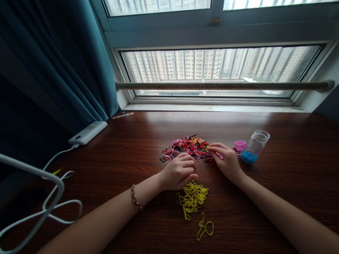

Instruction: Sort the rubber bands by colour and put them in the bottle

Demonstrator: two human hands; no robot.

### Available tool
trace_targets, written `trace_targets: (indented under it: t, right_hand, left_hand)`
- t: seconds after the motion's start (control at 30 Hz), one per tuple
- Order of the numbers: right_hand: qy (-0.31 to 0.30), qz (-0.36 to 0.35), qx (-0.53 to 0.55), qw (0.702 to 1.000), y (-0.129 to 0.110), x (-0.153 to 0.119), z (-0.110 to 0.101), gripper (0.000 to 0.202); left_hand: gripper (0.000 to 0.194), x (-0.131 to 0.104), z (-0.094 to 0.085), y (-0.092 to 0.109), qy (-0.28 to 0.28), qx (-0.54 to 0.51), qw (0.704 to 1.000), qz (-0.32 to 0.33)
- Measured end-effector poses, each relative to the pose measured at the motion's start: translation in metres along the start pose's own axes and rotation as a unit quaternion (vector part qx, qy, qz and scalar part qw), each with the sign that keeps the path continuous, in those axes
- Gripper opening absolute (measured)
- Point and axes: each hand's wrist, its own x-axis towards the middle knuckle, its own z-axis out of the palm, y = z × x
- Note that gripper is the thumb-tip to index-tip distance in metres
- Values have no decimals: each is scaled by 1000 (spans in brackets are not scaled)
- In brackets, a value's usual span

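- The left hand point(178, 172), at the centre of the frame, is curled between the multicoloured heap of small elastic bands point(187, 146) and the yellow-green pile of small elastic bands point(193, 196); its fingers are bent in, and whether they grip a band cannot be told.
- The right hand point(227, 162), right of centre, reaches the right edge of the multicoloured heap, its fingers extended and close together; whether they are clamped on a band cannot be told.
- The yellow-green pile lies just below the left hand on the dark brown wooden tabletop point(143, 239), with a few loose yellow-green bands point(201, 229) beneath it.
- Right of the right hand stands an open clear jar point(257, 142) with blue contents at its bottom, beside a small pink plastic cup point(239, 145).
- A white rectangular device point(87, 132) with a white cable point(30, 216) lies at left.
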Motion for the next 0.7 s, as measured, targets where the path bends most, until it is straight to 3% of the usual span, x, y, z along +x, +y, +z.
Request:
trace_targets:
  t: [0.2, 0.43, 0.57, 0.7]
  right_hand:
    - [34, 42, -8, 999, -1, 0, -4, 12]
    - [33, 54, -7, 998, -3, 0, -4, 18]
    - [43, 50, 5, 998, -1, -1, -4, 16]
    - [50, 41, 10, 998, -7, -4, -2, 21]
  left_hand:
    - [23, -2, 2, -19, 132, 56, 981, -133]
    - [23, -8, -2, -61, 282, 81, 899, -325]
    - [18, -13, 3, -76, 292, 25, 866, -405]
    - [15, -13, 5, -78, 270, -8, 872, -408]
